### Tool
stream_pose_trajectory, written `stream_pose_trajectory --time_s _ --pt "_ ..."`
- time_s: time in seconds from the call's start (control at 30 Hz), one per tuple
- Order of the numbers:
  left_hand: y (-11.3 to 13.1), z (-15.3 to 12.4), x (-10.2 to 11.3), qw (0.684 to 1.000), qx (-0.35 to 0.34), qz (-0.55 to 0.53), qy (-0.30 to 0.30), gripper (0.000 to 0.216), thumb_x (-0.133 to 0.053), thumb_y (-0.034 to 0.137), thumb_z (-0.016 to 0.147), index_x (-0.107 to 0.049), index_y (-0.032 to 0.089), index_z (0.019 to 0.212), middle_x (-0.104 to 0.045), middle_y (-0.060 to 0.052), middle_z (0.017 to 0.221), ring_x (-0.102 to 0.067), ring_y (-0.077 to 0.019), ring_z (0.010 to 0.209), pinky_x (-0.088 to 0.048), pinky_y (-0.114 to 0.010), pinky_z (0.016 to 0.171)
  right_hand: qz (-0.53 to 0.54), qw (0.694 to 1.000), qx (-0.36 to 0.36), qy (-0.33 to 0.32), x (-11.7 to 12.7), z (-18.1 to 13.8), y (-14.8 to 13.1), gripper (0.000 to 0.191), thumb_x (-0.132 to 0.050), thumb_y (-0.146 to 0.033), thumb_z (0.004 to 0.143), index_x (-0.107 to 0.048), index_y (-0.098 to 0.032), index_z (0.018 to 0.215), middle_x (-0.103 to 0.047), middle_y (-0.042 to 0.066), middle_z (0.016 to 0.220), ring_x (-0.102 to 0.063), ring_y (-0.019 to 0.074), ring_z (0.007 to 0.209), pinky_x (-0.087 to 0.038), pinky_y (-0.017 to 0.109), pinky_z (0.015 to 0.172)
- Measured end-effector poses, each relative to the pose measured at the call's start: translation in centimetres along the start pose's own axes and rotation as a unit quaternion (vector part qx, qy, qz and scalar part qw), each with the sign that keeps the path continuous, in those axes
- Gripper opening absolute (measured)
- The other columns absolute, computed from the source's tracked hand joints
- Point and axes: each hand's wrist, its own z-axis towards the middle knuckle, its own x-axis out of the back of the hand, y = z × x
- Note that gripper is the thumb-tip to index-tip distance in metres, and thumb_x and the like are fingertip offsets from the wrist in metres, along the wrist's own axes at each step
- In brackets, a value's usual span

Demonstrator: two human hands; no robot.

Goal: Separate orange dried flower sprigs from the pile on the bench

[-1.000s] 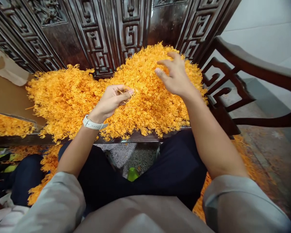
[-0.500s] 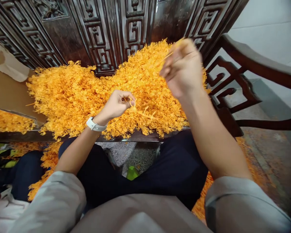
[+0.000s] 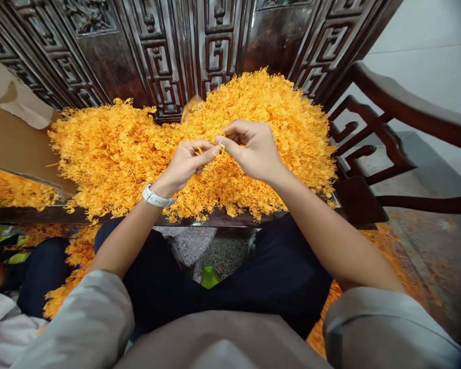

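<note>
Over the bench, my left hand [image 3: 190,161] pinches a thin orange plastic piece [image 3: 222,148] with thumb and forefinger; a white watch band [image 3: 156,198] circles that wrist. My right hand [image 3: 255,148] meets it from the right, its thumb and forefinger closed at the same piece. The fingertips of both hands nearly touch, and they partly hide the piece. Beneath and behind them lies a big heap of tangled, branching orange plastic pieces [image 3: 111,148]. A blurred orange bit [image 3: 192,105] shows above my left hand, against the carved bench back.
A dark wooden bench back [image 3: 111,66] with fretwork rises behind the heap. To the right stands a carved armrest [image 3: 388,102]. A torn cardboard box [image 3: 19,133] is at the left. Another person's leg [image 3: 46,266] and sleeve show lower left. Something green [image 3: 210,277] lies on the floor.
My right hand has come down and left from its raised position to meet my left hand, which stays nearly in place. A blurred orange bit now appears above the left hand.
</note>
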Motion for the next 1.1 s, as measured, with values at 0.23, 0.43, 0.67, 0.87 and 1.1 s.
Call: stream_pose_trajectory --time_s 0.23,0.43,0.67,0.87,1.1 --pt "0.5 0.4 0.6 0.995 -0.083 0.003 -0.064 0.037 -0.089 0.054 0.073 -0.075 0.021 0.071 -0.059 -0.001 0.065 -0.050 -0.0120 0.060 -0.041 -0.028 0.059 0.243 0.963 -0.109 -0.052 -1.5 -0.5 -0.5 0.028 -0.084 -0.034 0.082 -0.060 -0.021 0.077 -0.057 -0.001 0.069 -0.050 0.0113 0.062 -0.044 0.026 0.057" --pt "1.6 -0.9 0.9 0.940 -0.022 0.028 -0.339 0.037 -0.084 0.057 0.079 -0.078 0.023 0.065 -0.063 -0.005 0.058 -0.052 -0.0142 0.054 -0.041 -0.031 0.055 0.325 0.943 -0.052 0.038 2.0 1.4 -1.3 0.025 -0.069 -0.006 0.074 -0.057 -0.026 0.083 -0.054 -0.004 0.077 -0.042 0.0089 0.060 -0.040 0.021 0.053" --pt "-0.1 0.2 0.8 0.991 0.000 -0.126 -0.043 0.027 -0.089 0.047 0.078 -0.078 0.023 0.081 -0.052 0.003 0.067 -0.035 -0.0038 0.048 -0.027 -0.020 0.043 -0.188 0.972 0.034 0.135 8.3 2.4 2.4 0.052 -0.068 -0.057 0.094 -0.057 -0.029 0.136 -0.066 0.011 0.111 -0.060 0.0237 0.090 -0.054 0.040 0.080" --pt "-1.2 0.5 0.1 0.980 0.059 -0.190 0.019 0.027 -0.090 0.039 0.079 -0.073 0.022 0.091 -0.036 0.007 0.067 -0.030 -0.0028 0.047 -0.021 -0.020 0.041 -0.226 0.972 0.043 0.046 4.9 0.4 1.7 0.038 -0.061 -0.060 0.099 -0.072 -0.024 0.103 -0.067 0.010 0.103 -0.061 0.0240 0.097 -0.054 0.040 0.087" --pt "-1.3 0.2 -1.2 0.984 0.034 -0.153 0.081 0.027 -0.088 0.042 0.080 -0.075 0.024 0.096 -0.033 0.010 0.058 -0.022 -0.0036 0.044 -0.022 -0.021 0.041 0.069 0.991 -0.071 -0.094 0.9 -0.4 0.5 0.041 -0.079 -0.060 0.088 -0.070 -0.019 0.086 -0.065 0.001 0.081 -0.054 0.0104 0.072 -0.047 0.023 0.065"
